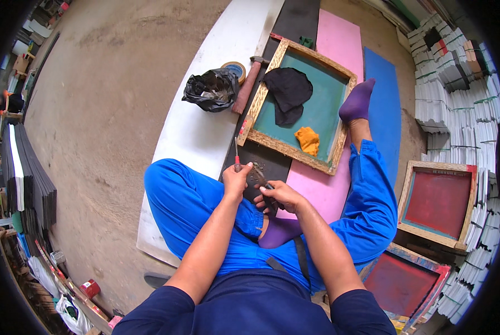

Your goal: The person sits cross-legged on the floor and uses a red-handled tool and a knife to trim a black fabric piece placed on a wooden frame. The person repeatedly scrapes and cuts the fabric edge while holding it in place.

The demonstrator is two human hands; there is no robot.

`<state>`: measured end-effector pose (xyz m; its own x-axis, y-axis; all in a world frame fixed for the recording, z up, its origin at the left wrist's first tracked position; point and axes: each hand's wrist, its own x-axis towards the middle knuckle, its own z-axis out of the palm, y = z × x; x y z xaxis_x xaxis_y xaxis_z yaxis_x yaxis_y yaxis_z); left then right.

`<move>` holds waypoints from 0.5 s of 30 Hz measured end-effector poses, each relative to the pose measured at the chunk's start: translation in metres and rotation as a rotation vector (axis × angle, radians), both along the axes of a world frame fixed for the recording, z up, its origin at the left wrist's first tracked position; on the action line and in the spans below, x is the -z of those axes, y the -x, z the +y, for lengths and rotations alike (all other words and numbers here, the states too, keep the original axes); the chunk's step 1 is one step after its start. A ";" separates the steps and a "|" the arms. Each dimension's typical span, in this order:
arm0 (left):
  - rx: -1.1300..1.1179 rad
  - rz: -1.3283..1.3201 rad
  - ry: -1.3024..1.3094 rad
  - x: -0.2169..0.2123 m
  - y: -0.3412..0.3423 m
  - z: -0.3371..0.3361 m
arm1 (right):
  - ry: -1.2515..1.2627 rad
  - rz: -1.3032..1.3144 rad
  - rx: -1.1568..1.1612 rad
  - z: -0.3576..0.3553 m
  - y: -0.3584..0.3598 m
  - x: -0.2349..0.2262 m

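Observation:
My left hand (236, 181) is closed round a screwdriver (237, 162) with a red and dark handle, its thin shaft pointing away from me. Close beside it, my right hand (283, 196) grips a dark-handled tool that looks like pliers (265, 187); its jaws are hard to make out. Small bits of debris (259, 166) lie on the black board just beyond my hands. Farther off rests a wooden screen-printing frame (294, 151) with green mesh. On the mesh are a black cloth (288, 92) and a crumpled orange cloth (307, 140).
Left of the frame are a hammer (247, 86), a tape roll (235, 70) and a black plastic bag (211, 92). White (177, 128), pink (339, 39) and blue (381, 72) boards cover the floor. Red-mesh frames (437, 204) and stacked white bundles (434, 106) stand at right.

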<state>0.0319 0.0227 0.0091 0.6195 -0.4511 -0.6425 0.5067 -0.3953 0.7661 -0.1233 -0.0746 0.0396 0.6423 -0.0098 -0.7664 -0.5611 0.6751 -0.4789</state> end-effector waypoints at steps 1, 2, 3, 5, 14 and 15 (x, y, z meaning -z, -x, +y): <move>-0.008 -0.023 -0.014 0.000 0.001 0.000 | 0.065 0.030 0.009 -0.006 0.001 0.003; -0.016 -0.047 -0.028 0.000 0.003 -0.001 | 0.129 0.062 0.018 -0.013 0.002 0.006; -0.025 -0.070 -0.042 0.000 0.005 -0.001 | 0.194 0.096 0.024 -0.020 0.002 0.010; -0.022 -0.066 -0.026 0.004 0.006 -0.001 | 0.353 0.162 -0.023 -0.036 0.000 0.000; 0.003 -0.014 0.035 -0.003 0.016 0.001 | 0.163 0.069 0.028 -0.049 0.009 0.007; 0.003 0.004 0.054 -0.001 0.016 0.001 | 0.127 0.051 0.013 -0.046 0.009 0.006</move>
